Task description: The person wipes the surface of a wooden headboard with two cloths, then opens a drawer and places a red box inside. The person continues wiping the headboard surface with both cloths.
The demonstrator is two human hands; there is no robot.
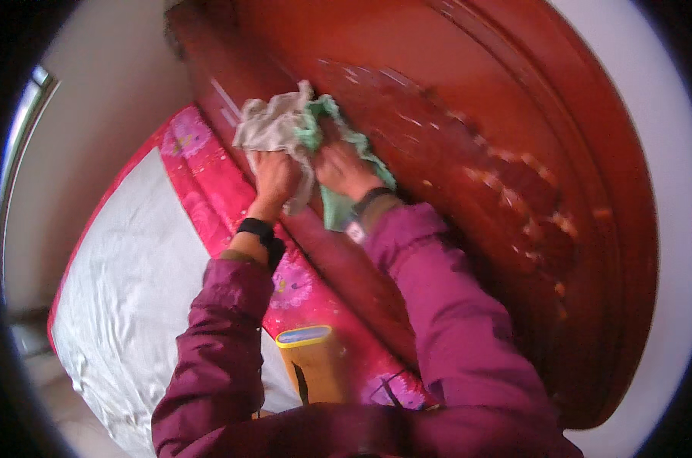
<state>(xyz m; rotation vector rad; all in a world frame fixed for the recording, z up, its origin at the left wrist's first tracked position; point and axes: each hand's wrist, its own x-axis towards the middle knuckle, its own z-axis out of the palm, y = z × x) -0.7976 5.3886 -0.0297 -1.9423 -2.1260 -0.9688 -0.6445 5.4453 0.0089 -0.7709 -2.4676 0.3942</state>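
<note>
A crumpled off-white cloth point(273, 124) is bunched in my left hand point(277, 179), whose fingers are closed and partly covered by its folds. Close beside it, my right hand point(346, 169) grips a light green cloth point(337, 212) with a ruffled edge; its fingertips are hidden in the fabric. Both cloths lie against the lower part of a glossy reddish-brown wooden headboard point(453, 69), at its ledge. The two cloths touch each other between my hands.
Carved relief point(521, 191) runs across the headboard on the right. Left of the ledge is a bed with a pink floral sheet point(208, 206) and a pale cover point(124, 267). A yellow-rimmed orange object point(315, 366) sits close to my body. Pale walls point(117, 69) flank the bed.
</note>
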